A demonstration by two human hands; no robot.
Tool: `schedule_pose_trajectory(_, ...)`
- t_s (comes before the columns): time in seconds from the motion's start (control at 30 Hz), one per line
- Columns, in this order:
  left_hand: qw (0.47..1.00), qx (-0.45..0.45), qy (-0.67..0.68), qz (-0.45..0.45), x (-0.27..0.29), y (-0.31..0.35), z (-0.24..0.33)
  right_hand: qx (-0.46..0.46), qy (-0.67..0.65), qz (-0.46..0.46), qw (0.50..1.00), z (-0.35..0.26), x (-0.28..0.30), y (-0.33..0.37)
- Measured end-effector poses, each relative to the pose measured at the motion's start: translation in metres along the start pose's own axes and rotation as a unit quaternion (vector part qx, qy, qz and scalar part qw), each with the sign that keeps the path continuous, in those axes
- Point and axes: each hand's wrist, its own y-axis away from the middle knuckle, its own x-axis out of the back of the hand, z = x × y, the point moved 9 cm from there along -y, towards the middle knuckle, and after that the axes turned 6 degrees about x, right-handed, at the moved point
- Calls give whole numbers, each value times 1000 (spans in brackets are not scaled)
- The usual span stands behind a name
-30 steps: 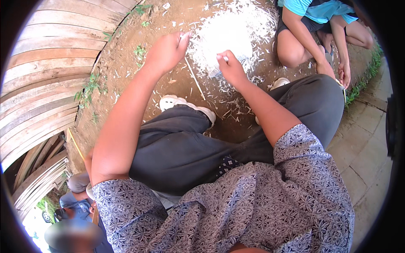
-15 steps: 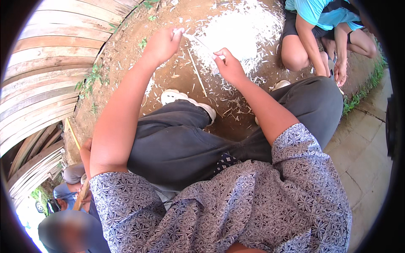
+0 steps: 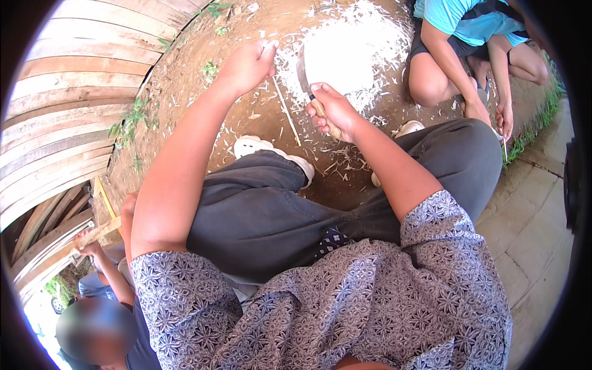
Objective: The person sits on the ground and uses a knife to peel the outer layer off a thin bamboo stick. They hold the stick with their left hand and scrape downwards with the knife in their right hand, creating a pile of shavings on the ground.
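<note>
My right hand (image 3: 336,114) is wrapped round the wooden handle of a knife (image 3: 302,73), whose curved dark blade points up and away from me over the ground. To its left my left hand (image 3: 250,66) is closed, fingers curled in; whatever it pinches, if anything, is too small and washed out to make out. A thin pale stick (image 3: 285,111) slants on the ground just below the left hand. Beyond the knife spreads a glaring white heap of shavings (image 3: 354,58).
A plank wall (image 3: 80,80) curves along the left. At the upper right a person in a turquoise shirt (image 3: 453,15) crouches, holding a thin pale piece. Lower left, another person holds a wooden strip (image 3: 74,246). Paving (image 3: 524,228) lies to the right.
My right hand has turned and drawn back a little, so the knife's blade and handle now show. My left hand has rolled slightly. The person at lower left has raised the wooden strip.
</note>
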Motion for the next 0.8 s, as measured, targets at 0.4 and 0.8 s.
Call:
schedule_pose_trajectory(0.4,994,-32,-95,51,-2,4,3,278,322,136,895,-50,-4,-17)
schedule_pose_trajectory(0.8,977,-112,-177,48,-7,11,33,212,345,220,888,-21,65,-21)
